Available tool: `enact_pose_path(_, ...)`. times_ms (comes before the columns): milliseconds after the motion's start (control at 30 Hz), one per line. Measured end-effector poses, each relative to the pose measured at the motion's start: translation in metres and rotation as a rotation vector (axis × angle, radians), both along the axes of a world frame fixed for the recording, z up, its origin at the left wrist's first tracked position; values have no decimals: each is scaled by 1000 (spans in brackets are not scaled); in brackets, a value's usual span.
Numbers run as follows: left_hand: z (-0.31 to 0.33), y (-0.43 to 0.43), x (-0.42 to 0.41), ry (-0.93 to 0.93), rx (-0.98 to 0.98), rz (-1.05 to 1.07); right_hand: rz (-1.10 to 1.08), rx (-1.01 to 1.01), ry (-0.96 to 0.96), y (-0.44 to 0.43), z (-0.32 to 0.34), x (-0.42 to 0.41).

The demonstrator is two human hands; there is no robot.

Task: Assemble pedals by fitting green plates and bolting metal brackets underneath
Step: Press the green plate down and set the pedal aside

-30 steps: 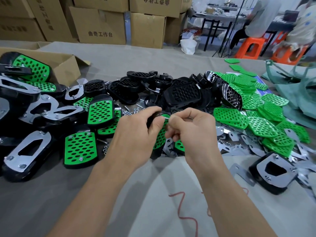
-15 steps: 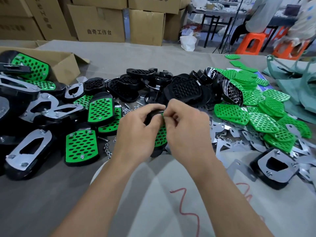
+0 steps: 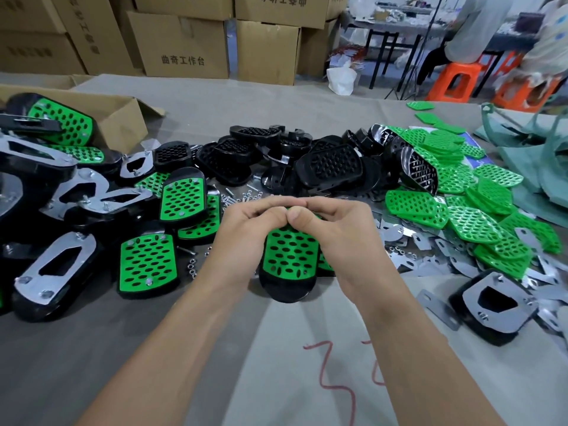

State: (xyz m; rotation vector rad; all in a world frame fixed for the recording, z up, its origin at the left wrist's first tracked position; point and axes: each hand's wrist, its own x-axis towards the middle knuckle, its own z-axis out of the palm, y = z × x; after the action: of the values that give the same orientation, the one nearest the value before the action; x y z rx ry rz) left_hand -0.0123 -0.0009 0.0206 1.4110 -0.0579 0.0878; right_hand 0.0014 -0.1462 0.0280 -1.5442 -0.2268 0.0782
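A black pedal with a perforated green plate (image 3: 289, 259) fitted in its top is held tilted above the table, its green face toward me. My left hand (image 3: 246, 238) grips its far left edge and my right hand (image 3: 341, 235) grips its far right edge. Both thumbs meet on the plate's upper end, fingers curled over the far rim. Loose green plates (image 3: 479, 216) lie heaped at the right, metal brackets (image 3: 408, 241) beside them, and bare black pedal bodies (image 3: 329, 167) behind my hands.
Finished pedals (image 3: 147, 262) and upturned ones with brackets (image 3: 52, 272) crowd the left. Small bolts and nuts (image 3: 242, 196) lie scattered just beyond my hands. An open cardboard box (image 3: 120, 118) sits far left. Another bracketed pedal (image 3: 491, 302) lies at the right. Grey cloth (image 3: 276, 379) covers the table.
The pedal has turned so its whole green face shows between my hands. My hands spread apart to its two sides, and the thumbs moved onto its top end.
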Motion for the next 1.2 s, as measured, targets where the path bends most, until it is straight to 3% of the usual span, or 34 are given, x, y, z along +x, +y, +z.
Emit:
enact_pose_path(100, 1, -1, 1, 12, -63, -24, -9, 167, 53, 0, 0, 0)
enact_pose_path(233, -1, -1, 2, 25, -97, 50, -71, 144, 23, 4, -4, 1)
enact_pose_path(400, -2, 4, 4, -71, 19, 212, 55, 218, 154, 1, -7, 3)
enact_pose_path(567, 2, 8, 3, -121, 105, 178, -1, 147, 60, -1, -5, 2)
enact_pose_path(733, 2, 7, 4, -75, 110, 207, 79, 99, 53, -4, -3, 2)
enact_pose_path(833, -3, 6, 8, -4, 68, 309, 27, -79, -13, 5, -9, 1)
enact_pose_path(900, -6, 3, 8, 0, 122, 375, 2, -148, -73, 11, -11, -1)
enact_pose_path(967, -7, 2, 8, 6, 269, 401, -45, -80, -78, 12, -11, -1)
enact_pose_path(1067, -6, 7, 9, 138, 451, 327, -161, -53, -135, 7, -10, 1)
enact_pose_path(1200, 1, 16, 9, 339, 129, 138, -236, -235, -262, 13, -7, 5)
